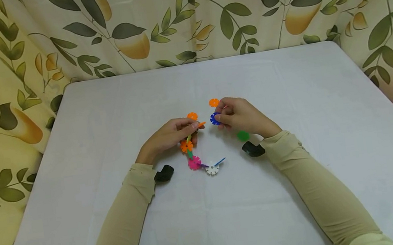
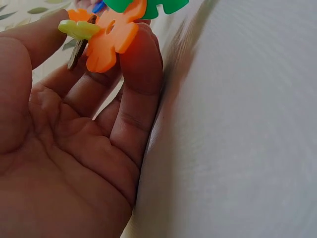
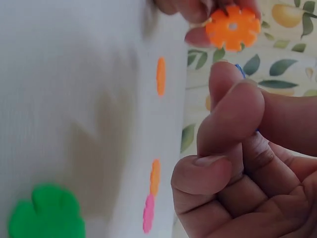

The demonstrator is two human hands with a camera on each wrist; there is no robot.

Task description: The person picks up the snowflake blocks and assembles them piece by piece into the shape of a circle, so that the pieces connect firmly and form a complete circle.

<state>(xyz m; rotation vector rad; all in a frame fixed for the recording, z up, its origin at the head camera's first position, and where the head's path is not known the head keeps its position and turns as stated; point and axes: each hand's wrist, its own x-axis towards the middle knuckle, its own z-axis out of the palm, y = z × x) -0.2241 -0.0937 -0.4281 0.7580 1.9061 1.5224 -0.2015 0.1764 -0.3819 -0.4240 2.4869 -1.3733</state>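
Note:
My left hand (image 1: 170, 136) pinches an orange notched plastic disc (image 3: 240, 33) at the end of a chain of interlocking discs. Down from the fingers, the chain runs through a yellow-green disc (image 2: 77, 29), an orange flower-shaped disc (image 1: 186, 146), a green one, a pink disc (image 1: 194, 163) and a white disc (image 1: 212, 170). A blue piece (image 1: 220, 161) stands slanted from the white one. Between thumb and fingertips, my right hand (image 1: 244, 114) holds a dark blue notched disc (image 1: 214, 119), apart from the orange disc. In the right wrist view, the fingers hide most of that blue disc.
Loose on the white table (image 1: 288, 85) lie a green disc (image 1: 243, 136) beside the right wrist and orange discs (image 1: 214, 102) beyond the hands. A pink disc (image 3: 148, 213) lies near one orange disc. Black wrist devices (image 1: 164, 173) sit under both wrists. A leaf-patterned curtain hangs behind.

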